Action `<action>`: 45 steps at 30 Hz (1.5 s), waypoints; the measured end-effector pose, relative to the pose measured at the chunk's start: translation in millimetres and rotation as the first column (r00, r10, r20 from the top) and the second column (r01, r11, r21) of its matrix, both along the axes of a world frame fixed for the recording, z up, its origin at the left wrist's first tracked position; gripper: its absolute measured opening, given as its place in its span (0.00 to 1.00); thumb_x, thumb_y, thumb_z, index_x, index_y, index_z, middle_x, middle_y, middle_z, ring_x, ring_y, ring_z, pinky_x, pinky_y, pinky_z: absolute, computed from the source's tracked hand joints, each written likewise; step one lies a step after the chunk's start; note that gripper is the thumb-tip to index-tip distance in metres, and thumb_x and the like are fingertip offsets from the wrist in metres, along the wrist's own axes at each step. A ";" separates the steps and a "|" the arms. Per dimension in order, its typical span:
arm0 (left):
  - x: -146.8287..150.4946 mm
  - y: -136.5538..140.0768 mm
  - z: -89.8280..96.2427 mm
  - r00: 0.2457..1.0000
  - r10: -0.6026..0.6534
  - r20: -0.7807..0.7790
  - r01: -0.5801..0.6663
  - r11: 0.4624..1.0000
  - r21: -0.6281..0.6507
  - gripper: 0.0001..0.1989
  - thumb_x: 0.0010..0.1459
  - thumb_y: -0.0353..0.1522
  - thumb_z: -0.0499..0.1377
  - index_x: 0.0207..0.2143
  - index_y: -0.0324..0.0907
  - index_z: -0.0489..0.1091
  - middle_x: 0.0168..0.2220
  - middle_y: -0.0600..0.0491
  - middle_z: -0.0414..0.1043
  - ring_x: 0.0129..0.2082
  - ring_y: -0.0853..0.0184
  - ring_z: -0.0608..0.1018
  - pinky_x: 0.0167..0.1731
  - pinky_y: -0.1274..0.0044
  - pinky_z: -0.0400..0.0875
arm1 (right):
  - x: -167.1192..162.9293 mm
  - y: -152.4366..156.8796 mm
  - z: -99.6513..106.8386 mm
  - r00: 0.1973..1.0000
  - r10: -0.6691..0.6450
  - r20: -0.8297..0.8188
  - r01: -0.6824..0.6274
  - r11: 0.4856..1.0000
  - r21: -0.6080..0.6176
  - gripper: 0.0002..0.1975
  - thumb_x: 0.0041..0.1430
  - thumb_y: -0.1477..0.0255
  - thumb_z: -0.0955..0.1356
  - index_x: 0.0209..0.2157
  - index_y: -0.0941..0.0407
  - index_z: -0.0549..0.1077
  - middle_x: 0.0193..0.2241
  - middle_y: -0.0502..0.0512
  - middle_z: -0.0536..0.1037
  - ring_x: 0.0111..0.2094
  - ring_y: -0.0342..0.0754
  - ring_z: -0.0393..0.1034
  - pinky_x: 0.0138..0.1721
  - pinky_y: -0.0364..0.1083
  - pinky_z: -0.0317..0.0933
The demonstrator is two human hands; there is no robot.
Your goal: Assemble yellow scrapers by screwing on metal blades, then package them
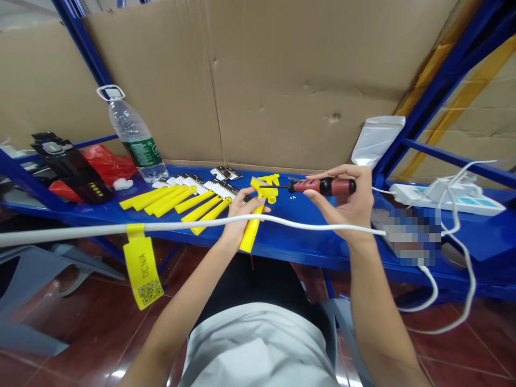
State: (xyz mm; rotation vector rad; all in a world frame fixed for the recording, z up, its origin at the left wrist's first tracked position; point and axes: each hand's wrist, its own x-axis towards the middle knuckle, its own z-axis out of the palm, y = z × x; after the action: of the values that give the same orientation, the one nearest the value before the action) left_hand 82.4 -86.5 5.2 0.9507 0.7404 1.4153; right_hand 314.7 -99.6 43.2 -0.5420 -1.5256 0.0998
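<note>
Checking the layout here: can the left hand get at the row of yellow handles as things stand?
Probably not without letting go: the left hand grips a yellow piece, though the row of yellow handles lies close by.

A workshop, I'd say: a screwdriver (320, 186) in the right fingers (342, 171), a blue worktop (292, 236) beneath them, bare cardboard (278, 80) for a wall beyond, a row of yellow parts (195, 202) left of the left fingers (255, 205), and a power strip (479, 203) off past the right ones.
</note>
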 end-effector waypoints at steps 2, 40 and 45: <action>0.1 0.1 -0.3 1.000 0.000 0.003 0.000 1.000 0.000 0.30 0.51 0.34 0.79 0.54 0.44 0.72 0.37 0.53 0.83 0.33 0.63 0.87 0.25 0.80 0.75 | -0.7 1.1 0.3 0.998 0.062 -0.008 -0.062 0.998 -0.031 0.25 0.62 0.62 0.83 0.54 0.41 0.72 0.45 0.51 0.84 0.49 0.62 0.88 0.57 0.65 0.82; 1.5 -2.8 3.6 1.000 -0.023 0.001 0.023 0.999 0.027 0.30 0.50 0.34 0.79 0.52 0.44 0.70 0.36 0.56 0.82 0.32 0.64 0.87 0.24 0.80 0.75 | -7.3 3.5 5.3 0.964 0.265 0.027 -0.266 0.957 0.113 0.31 0.58 0.78 0.83 0.56 0.47 0.69 0.55 0.55 0.87 0.57 0.60 0.87 0.62 0.63 0.82; 1.4 -3.1 3.5 1.000 -0.014 0.014 0.014 1.000 0.016 0.30 0.51 0.33 0.78 0.52 0.44 0.69 0.36 0.55 0.82 0.31 0.65 0.87 0.24 0.80 0.76 | -8.5 2.2 1.0 0.979 0.201 -0.034 -0.198 0.977 0.076 0.27 0.60 0.75 0.84 0.54 0.46 0.72 0.47 0.51 0.89 0.49 0.59 0.89 0.55 0.61 0.85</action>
State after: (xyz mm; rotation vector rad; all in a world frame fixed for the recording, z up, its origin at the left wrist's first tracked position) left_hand 83.8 -89.6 8.7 0.9552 0.7113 1.4161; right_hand 306.2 -97.5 44.2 -0.3258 -1.5339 0.2087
